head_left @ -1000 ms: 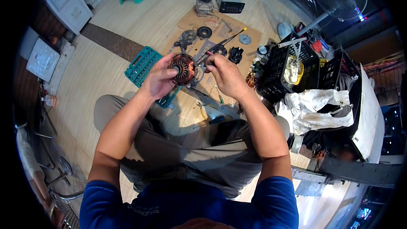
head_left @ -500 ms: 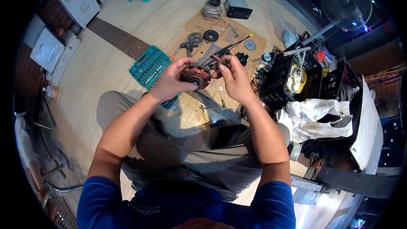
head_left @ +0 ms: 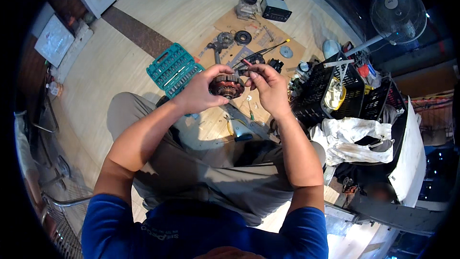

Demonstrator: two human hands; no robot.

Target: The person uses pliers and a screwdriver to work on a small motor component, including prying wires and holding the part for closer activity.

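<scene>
My left hand (head_left: 201,92) is closed round a motor armature (head_left: 226,86), a dark ribbed ring with copper windings, held up in front of my lap. On its right side my right hand (head_left: 269,88) is pinched on a slim red-handled tool (head_left: 247,62). The red end sticks up past the fingers; the tool's lower end is hidden, so its exact kind cannot be told. Beneath and beyond the hands lies a cardboard sheet (head_left: 294,49) with loose parts, among them a black ring (head_left: 243,37) and a hammer-shaped metal piece (head_left: 217,53).
A teal socket set (head_left: 173,70) lies open left of the cardboard. Yellow-handled pliers (head_left: 230,126) and a screwdriver (head_left: 251,113) rest near my legs. Black crates (head_left: 311,96), a white cloth (head_left: 354,139) and a fan (head_left: 397,12) stand at the right.
The armature has tipped so that its ribbed rim shows more and its copper end faces further down. Both hands stay on their things, and the whole view has shifted slightly.
</scene>
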